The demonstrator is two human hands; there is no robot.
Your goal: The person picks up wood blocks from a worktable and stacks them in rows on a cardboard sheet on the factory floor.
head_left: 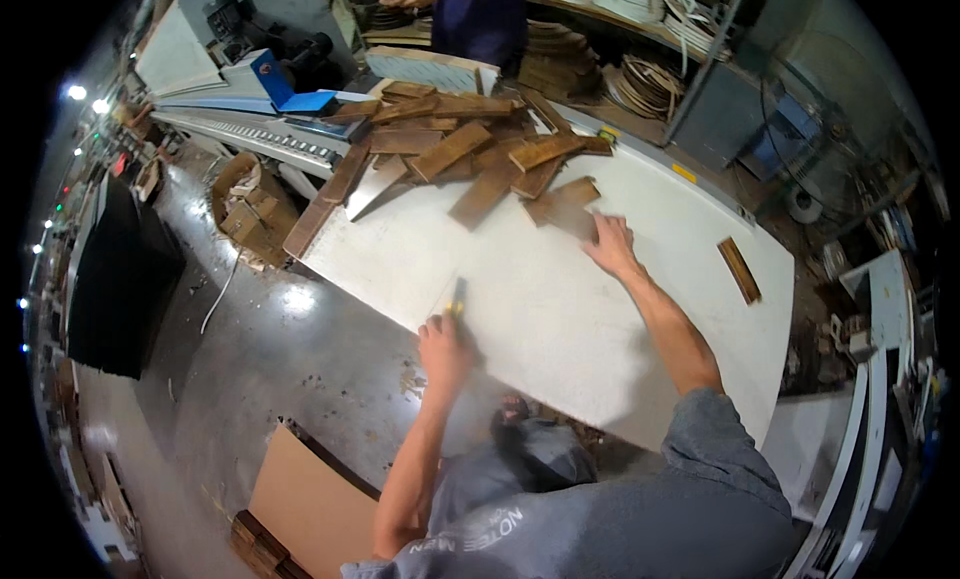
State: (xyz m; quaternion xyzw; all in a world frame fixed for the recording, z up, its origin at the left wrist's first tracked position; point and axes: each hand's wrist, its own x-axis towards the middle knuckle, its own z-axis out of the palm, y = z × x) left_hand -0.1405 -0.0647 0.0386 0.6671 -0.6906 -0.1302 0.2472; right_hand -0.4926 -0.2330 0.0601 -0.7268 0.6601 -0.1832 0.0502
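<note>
My left hand (pixel 444 351) is closed around a yellow-handled utility knife (pixel 459 297) above the table's near edge, its grey blade pointing away from me. Farther right, my right hand (pixel 612 247) grips the near end of a flat brown wooden board (pixel 562 201) with its fingertips. Motion blurs that end of the board. Just beyond lies a loose pile of similar brown wooden boards (pixel 452 151), crossing over each other at the far left of the white table (pixel 540 309).
A single narrow wooden strip (pixel 739 271) lies at the table's right. Behind the pile stands a person in dark clothes (pixel 480 24). A machine with a blue bracket (pixel 300 97) is at the far left, near a cardboard box of scraps (pixel 252 211). A brown panel (pixel 310 494) leans below.
</note>
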